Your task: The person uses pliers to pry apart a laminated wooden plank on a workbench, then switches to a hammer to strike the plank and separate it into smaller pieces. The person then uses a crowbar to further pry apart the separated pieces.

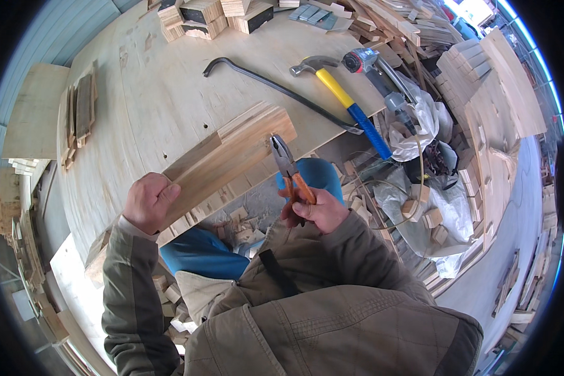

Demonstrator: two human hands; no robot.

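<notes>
A long wooden block [232, 150] lies slantwise along the near edge of the plywood table. My left hand [149, 202] is closed round its near left end, thumb on top. In my right hand [324, 210] is a pair of pliers [286, 164] with orange handles, the fingers wrapped round them. The metal jaws touch or almost touch the block's far right end, by a small dark spot; whether they grip anything there is too small to tell. Beyond the block rest a black pry bar [276, 89] and a claw hammer [341, 97] with a yellow and blue handle.
A pneumatic nail gun [382, 78] with a hose lies at the table's right edge, beside white plastic sheeting [448, 213]. Block stacks [200, 15] and nail strips [313, 15] sit at the back. Thin wood strips [81, 109] lie at the left. Offcuts cover the floor below.
</notes>
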